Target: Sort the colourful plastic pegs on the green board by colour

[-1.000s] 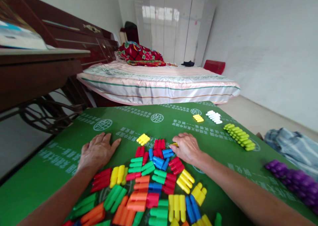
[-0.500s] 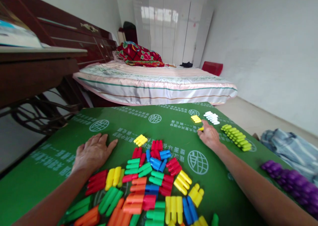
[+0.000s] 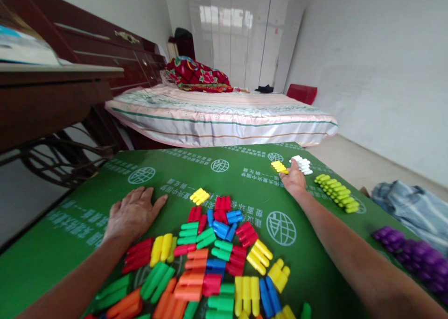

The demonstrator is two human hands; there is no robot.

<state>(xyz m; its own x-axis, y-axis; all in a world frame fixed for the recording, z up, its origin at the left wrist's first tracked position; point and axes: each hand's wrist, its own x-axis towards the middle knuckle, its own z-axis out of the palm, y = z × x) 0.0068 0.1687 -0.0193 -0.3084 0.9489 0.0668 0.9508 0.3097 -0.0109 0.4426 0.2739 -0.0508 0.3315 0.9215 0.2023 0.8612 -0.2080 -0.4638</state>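
Right fingers are pinching a yellow piece against its matching row, apparently for alignment; left fingers are lying spread, empty.

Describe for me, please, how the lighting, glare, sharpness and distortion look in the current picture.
In the head view, the glossy wardrobe mirrors a bright window-like patch; in the head view, the green table darkens beside the right forearm; the purple pieces look soft and stretched near that view's edge; there too, the small right hand has fingers hard to separate.
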